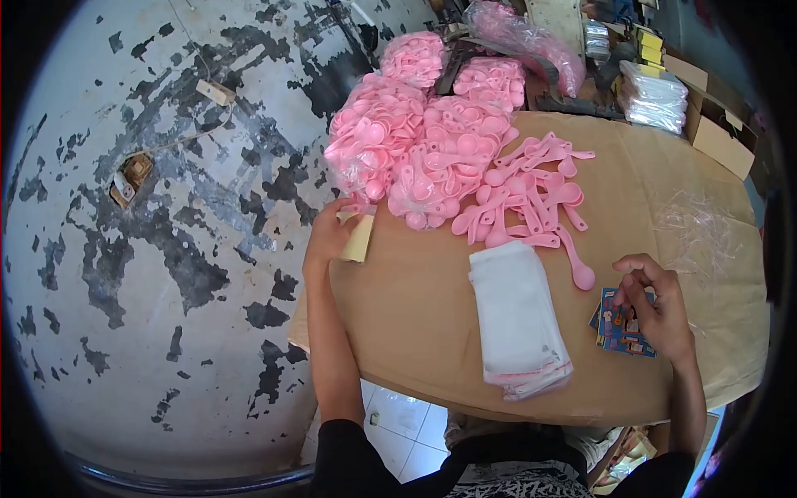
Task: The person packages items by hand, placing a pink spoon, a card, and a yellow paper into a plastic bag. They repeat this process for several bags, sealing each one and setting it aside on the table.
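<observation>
At the table's left edge my left hand (329, 236) has its fingers bent over the top of a pale yellow card-like packet (358, 239). Something pink shows at those fingertips, beside the bagged spoons. My right hand (657, 309) hovers over a small stack of blue printed cards (613, 330), fingers loosely curled and apart, with nothing visible in them; it partly covers the cards. Between the hands lies a stack of clear plastic sleeves (516, 315). Loose pink plastic spoons (531, 195) are heaped behind it, one spoon (579, 264) lying nearer the right hand.
Clear bags full of pink spoons (378, 124) crowd the back left of the brown-covered table (423, 307). Thin plastic strips (693, 236) lie at the right. Bundled plastic packs (653, 98) and a cardboard box (721, 137) stand at the back right. A peeling wall (166, 274) borders the left.
</observation>
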A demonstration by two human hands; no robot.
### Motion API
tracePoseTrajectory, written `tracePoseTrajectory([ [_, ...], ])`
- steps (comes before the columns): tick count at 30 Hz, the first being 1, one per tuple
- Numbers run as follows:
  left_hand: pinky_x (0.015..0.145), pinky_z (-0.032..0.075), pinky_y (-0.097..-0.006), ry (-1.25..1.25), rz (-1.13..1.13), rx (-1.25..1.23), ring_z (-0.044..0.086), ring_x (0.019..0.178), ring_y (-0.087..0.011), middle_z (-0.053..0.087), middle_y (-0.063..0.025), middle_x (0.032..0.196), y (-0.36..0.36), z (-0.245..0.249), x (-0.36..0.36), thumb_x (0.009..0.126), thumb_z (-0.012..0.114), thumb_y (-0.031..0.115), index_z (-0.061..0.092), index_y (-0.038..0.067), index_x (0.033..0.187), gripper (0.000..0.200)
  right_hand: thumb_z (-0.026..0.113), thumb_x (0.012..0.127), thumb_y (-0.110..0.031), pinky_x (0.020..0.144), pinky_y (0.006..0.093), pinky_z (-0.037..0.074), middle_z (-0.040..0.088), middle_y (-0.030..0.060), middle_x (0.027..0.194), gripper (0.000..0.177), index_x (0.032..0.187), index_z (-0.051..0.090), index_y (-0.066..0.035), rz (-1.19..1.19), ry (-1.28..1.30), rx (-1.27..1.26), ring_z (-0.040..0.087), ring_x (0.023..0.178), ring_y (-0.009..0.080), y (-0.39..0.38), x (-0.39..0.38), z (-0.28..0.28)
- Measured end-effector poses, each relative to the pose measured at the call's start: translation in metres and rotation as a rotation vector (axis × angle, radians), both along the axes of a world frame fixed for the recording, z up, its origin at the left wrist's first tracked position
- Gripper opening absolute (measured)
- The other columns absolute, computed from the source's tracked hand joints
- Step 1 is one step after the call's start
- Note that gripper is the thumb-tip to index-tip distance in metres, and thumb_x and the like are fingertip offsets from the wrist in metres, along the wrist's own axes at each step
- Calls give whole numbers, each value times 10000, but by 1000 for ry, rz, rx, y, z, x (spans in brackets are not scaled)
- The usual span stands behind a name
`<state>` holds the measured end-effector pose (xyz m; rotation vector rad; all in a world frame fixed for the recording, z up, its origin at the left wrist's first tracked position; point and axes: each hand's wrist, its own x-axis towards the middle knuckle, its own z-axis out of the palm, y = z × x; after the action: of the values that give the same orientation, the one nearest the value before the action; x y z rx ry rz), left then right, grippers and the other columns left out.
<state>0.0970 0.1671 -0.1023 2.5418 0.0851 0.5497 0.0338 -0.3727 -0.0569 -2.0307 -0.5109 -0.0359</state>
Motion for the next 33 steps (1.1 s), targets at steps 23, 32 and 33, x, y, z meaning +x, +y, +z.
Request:
tracePoseTrajectory([
  [23, 1040, 237, -576, -220, 375, 320, 382, 1256, -384, 429, -197, 1382, -83, 26, -23, 842, 649, 342, 525, 82, 1271, 517, 672, 840, -346, 695, 391, 498, 665, 138, 746, 316, 812, 660, -31, 258, 19, -583, 650, 714, 300, 74, 20, 9],
  [32, 760, 469, -345, 96, -1127, 33, 585, 821, -217, 658, -37, 849, -216, 32, -52, 754, 753, 159, 749, 122, 944, 194, 615, 858, -192, 700, 408, 500, 673, 173, 785, 191, 871, 681, -13, 309, 29, -467, 658, 735, 321, 61, 27, 11],
  [33, 762, 466, -347, 124, -1114, 47, 584, 820, -215, 654, -34, 848, -220, 33, -55, 755, 755, 171, 752, 131, 945, 194, 614, 857, -181, 695, 405, 500, 673, 176, 783, 185, 877, 681, -11, 306, 22, -441, 658, 726, 321, 59, 28, 10],
])
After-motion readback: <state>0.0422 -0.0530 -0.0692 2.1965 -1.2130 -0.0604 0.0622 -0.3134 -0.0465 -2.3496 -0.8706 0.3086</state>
